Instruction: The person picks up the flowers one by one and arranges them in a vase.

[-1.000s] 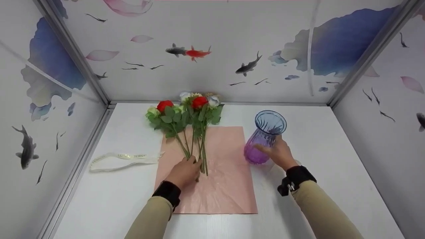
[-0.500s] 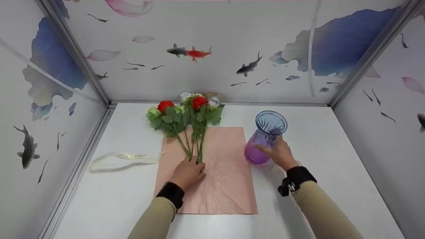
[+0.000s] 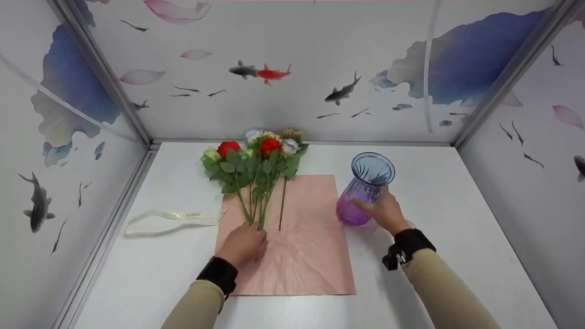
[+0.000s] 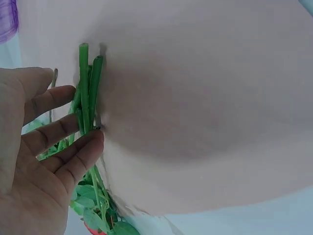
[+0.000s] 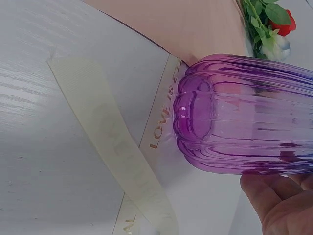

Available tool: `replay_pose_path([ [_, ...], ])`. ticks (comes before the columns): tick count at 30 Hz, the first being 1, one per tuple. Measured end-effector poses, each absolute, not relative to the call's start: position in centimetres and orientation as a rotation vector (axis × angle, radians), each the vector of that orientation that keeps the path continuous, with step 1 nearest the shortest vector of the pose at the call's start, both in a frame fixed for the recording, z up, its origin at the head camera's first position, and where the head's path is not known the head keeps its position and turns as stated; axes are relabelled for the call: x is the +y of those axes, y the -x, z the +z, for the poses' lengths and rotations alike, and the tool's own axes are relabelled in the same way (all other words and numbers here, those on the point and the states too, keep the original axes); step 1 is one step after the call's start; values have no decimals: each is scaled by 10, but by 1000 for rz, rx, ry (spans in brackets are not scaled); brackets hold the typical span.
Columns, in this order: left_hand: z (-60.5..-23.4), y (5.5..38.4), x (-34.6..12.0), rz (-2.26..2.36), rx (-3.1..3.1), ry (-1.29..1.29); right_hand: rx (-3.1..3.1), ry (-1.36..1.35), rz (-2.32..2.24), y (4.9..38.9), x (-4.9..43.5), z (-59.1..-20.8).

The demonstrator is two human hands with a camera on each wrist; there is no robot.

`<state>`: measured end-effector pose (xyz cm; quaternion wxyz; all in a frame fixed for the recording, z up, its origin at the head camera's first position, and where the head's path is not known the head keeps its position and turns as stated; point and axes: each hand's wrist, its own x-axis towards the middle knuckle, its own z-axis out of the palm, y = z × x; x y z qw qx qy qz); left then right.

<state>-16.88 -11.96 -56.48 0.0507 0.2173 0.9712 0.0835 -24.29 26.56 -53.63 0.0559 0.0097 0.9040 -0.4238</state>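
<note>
My left hand (image 3: 243, 244) curls its fingers around several green flower stems (image 4: 92, 98), whose cut ends show in the left wrist view. Above it spreads a bunch of flowers (image 3: 253, 171) with a red rose (image 3: 228, 148) on its left and another in the middle, among green, white and pale blooms. One brown stem (image 3: 281, 208) lies apart, right of the gripped ones. My right hand (image 3: 387, 212) holds a glass vase (image 3: 356, 208), blue at the rim and purple at the base, with its thumb on the near side. Some of its fingers are hidden behind the glass.
Pink wrapping paper (image 3: 315, 256) lies under the stems on a white table (image 3: 461, 237). A cream ribbon (image 3: 183, 215) with gold lettering forms a loop at the left. Beside the vase base lies another cream ribbon (image 5: 105, 127). Printed walls enclose the back and sides.
My left hand has shifted left and slightly nearer, drawing the gripped stems along; one brown stem now stands separate from them. My right hand and the vase stay in place.
</note>
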Motion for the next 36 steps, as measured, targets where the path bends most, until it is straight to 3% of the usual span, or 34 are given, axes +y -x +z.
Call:
replay_pose_path([
  [9,-568,167,-128,147,3096,-761,2749,-20,-1299,244,265,-535],
  [17,-575,180,-104,88,3210,-818,2742,-46,-1305,243,264,-536],
  [24,-582,197,-69,134,3249,-541,2736,-51,-1313,243,266,-536],
  [36,-591,196,-42,455,3167,-165,2760,-35,-1274,243,264,-537],
])
